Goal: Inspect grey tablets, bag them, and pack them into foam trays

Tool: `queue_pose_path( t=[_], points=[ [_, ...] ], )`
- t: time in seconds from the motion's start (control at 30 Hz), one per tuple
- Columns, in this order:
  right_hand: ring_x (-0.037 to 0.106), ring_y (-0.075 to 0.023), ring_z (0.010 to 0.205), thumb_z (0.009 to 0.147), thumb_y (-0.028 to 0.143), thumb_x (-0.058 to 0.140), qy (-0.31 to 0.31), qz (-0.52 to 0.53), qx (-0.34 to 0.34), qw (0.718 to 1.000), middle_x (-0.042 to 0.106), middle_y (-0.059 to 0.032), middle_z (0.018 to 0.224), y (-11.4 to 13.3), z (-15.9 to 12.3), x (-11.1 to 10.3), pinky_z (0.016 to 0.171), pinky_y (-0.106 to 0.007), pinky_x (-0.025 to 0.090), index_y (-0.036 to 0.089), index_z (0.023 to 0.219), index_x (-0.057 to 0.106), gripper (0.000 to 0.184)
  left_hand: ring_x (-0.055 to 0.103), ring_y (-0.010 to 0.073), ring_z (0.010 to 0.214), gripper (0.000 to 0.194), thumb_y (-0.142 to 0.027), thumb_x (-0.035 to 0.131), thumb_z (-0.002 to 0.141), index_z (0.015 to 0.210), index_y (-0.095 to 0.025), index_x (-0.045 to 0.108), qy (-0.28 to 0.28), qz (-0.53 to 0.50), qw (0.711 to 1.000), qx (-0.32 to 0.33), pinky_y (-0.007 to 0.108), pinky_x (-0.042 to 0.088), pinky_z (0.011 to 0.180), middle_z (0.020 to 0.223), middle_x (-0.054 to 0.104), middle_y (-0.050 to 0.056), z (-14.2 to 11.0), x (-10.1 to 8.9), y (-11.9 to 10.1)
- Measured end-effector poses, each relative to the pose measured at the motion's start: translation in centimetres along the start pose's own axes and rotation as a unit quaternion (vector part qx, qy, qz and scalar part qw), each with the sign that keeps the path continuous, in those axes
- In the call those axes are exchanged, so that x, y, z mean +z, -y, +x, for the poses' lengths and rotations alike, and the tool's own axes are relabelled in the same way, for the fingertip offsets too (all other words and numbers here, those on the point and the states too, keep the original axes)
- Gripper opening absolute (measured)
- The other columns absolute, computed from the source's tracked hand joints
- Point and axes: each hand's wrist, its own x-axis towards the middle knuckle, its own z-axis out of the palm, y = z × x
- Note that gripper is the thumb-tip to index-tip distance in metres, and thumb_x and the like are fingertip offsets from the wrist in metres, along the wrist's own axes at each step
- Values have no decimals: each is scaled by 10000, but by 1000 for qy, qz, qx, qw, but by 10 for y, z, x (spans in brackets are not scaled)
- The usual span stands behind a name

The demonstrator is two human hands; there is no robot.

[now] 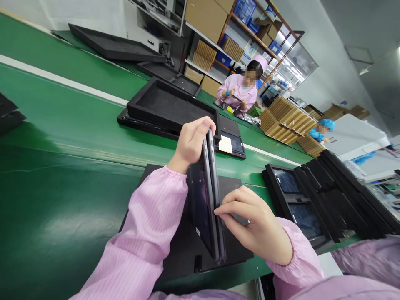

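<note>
My left hand [191,141] grips the top edge of two thin dark tablet-like devices [208,200] held upright on edge, back to back. My right hand [253,225] pinches their right side near the middle, fingers closed on the edge. The devices stand on a black foam tray [184,250] lying on the green conveyor belt [62,175] right in front of me. Both my sleeves are pink.
Black foam trays [168,104] lie further along the belt, one holding a device with a yellow label [225,144]. A stack of trays with devices [300,204] stands at my right. A person in pink [240,89] works across the belt; cardboard boxes fill shelves behind.
</note>
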Motion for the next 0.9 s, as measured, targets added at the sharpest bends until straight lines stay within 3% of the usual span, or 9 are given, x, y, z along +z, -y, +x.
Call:
queue_pose_path(
  t=[0.23, 0.43, 0.63, 0.9],
  points=[
    [626, -147, 704, 904, 58, 615, -30, 1, 19, 999, 705, -32, 781, 0, -4, 5, 643, -259, 535, 180, 890, 743, 177, 445, 140, 474, 539, -661, 418, 940, 652, -220, 534, 0, 12, 1000, -4, 293, 325, 451, 539, 481, -3, 0, 0, -3],
    [673, -146, 681, 869, 69, 622, -69, 98, 70, 990, 721, -20, 755, -3, -6, 16, 644, -266, 564, 214, 831, 740, 191, 443, 141, 475, 536, -654, 420, 941, 639, -223, 526, -3, 17, 1000, -4, 295, 333, 449, 541, 478, -1, 1, 0, -3],
    [675, -157, 681, 842, 86, 654, -105, 211, 132, 963, 721, -26, 734, -10, -10, 24, 648, -271, 573, 212, 777, 725, 158, 461, 150, 481, 531, -649, 409, 945, 646, -227, 530, -7, 31, 1000, -2, 298, 342, 450, 535, 476, 1, 0, 1, -3],
    [686, -157, 696, 831, 105, 661, -116, 239, 167, 949, 718, -29, 736, -16, -13, 25, 648, -263, 572, 202, 761, 727, 137, 464, 146, 469, 536, -630, 388, 966, 649, -226, 545, -19, 66, 998, 5, 300, 341, 458, 517, 473, -6, 0, 2, -2]
  ],
)
